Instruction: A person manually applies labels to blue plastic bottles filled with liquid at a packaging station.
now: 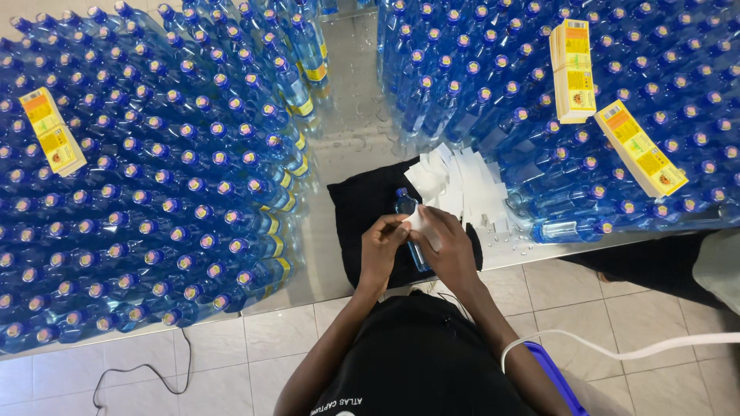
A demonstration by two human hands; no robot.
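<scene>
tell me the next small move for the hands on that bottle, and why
Probably press the white label flat around the blue bottle. Both hands meet on it over the black cloth: the left hand grips from the side, while the right hand pinches the label against it. The label looks only partly laid down, though the fingers hide much of it.

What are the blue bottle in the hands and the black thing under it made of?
The blue bottle looks like clear, glossy plastic: light passes through it and it shines. The black mat looks like soft, dull cloth, though its weave is too small to see.
</scene>
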